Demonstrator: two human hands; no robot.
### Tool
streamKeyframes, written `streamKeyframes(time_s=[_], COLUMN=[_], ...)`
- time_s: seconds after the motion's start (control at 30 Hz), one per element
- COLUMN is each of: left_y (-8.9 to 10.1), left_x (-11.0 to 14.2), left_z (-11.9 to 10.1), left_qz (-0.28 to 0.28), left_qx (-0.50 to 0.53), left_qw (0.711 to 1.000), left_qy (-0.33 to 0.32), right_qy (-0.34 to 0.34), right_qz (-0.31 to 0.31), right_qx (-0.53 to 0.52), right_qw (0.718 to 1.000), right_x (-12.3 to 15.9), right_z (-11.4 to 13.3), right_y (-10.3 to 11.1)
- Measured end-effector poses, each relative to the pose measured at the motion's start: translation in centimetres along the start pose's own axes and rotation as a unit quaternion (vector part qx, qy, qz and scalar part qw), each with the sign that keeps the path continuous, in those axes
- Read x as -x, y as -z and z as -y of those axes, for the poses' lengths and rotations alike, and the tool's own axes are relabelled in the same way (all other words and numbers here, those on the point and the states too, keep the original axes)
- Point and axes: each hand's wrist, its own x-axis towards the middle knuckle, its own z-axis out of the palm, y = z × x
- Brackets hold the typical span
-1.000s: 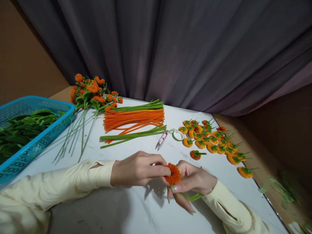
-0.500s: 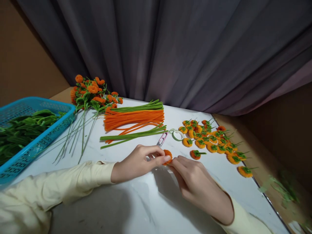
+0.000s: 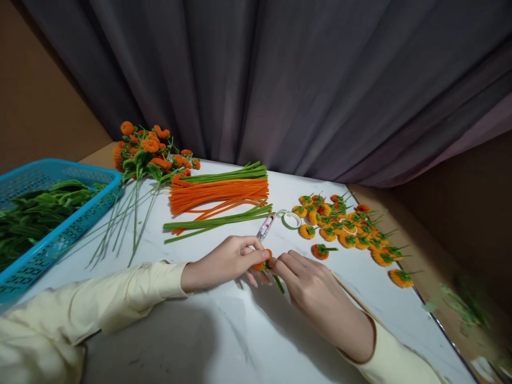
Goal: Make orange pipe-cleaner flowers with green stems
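Note:
My left hand and my right hand meet at the middle of the white table. Both pinch a small orange pipe-cleaner pumpkin with a green stem that pokes out below my fingers. Only a sliver of the orange shows between the fingertips. Small snips lie just beyond my hands. Cream sleeves cover both forearms.
Several finished orange pumpkins lie to the right, with a roll of green tape next to them. Orange pipe cleaners and green pipe cleaners lie behind. A flower bunch and a blue basket of green leaves sit left.
A second ago the pumpkin was held up, showing its orange face. My hands have since lowered it to the table and closed round it, and my right hand has turned palm down.

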Motion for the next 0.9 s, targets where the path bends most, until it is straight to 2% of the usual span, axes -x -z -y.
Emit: streamKeyframes(time_s=[0.27, 0.4, 0.53, 0.63, 0.77, 0.9], left_y=[0.3, 0.4, 0.3, 0.3, 0.3, 0.5], left_x=[0.0, -0.1, 0.0, 0.1, 0.1, -0.2], left_z=[0.0, 0.5, 0.8, 0.9, 0.8, 0.5], left_qz=[0.021, 0.052, 0.057, 0.070, 0.095, 0.082], left_qx=[0.052, 0.048, 0.032, 0.015, 0.012, -0.040], left_qw=[0.998, 0.997, 0.998, 0.997, 0.995, 0.996], left_qy=[0.013, -0.003, 0.012, 0.008, -0.017, -0.017], right_qy=[0.004, -0.013, -0.019, -0.034, -0.083, -0.085], right_qz=[0.014, 0.024, 0.022, 0.029, 0.053, 0.056], right_qx=[0.037, 0.058, 0.075, 0.062, -0.006, -0.026], right_qw=[0.999, 0.998, 0.997, 0.997, 0.995, 0.994], right_x=[0.0, 0.2, 0.4, 0.6, 0.5, 0.3], right_z=[-0.1, -0.1, 0.1, 0.0, -0.5, -1.0], right_y=[-0.5, -0.9, -1.4, -1.6, -1.5, -0.9])
